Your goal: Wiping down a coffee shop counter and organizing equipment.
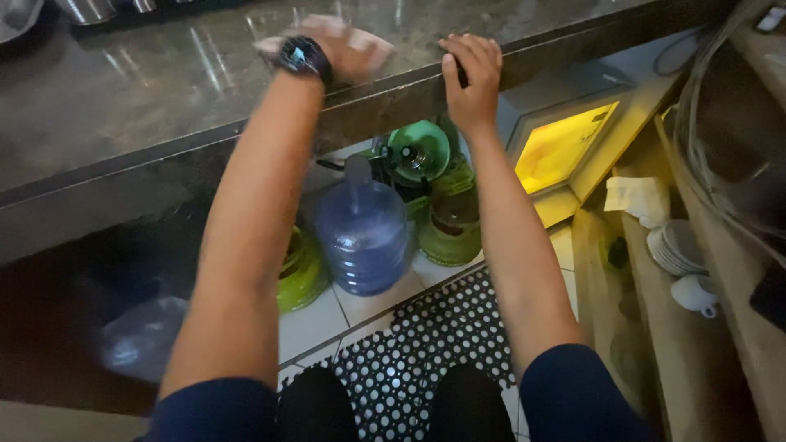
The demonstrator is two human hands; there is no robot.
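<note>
My left hand (348,47) lies flat on the dark stone counter (164,90), pressed on a pale cloth (360,61) that shows blurred under the palm; a black watch (301,57) is on that wrist. My right hand (471,74) grips the counter's front edge, fingers curled over the top. Both arms reach up from below, in dark blue sleeves.
Under the counter stand a blue water jug (364,233), green gas cylinders (450,225) and a plastic bag (143,336). A lit yellow-glowing box (565,147) sits to the right. Wooden shelves hold stacked white saucers (675,245) and a cup (696,293). A black perforated mat (426,344) covers white floor tiles.
</note>
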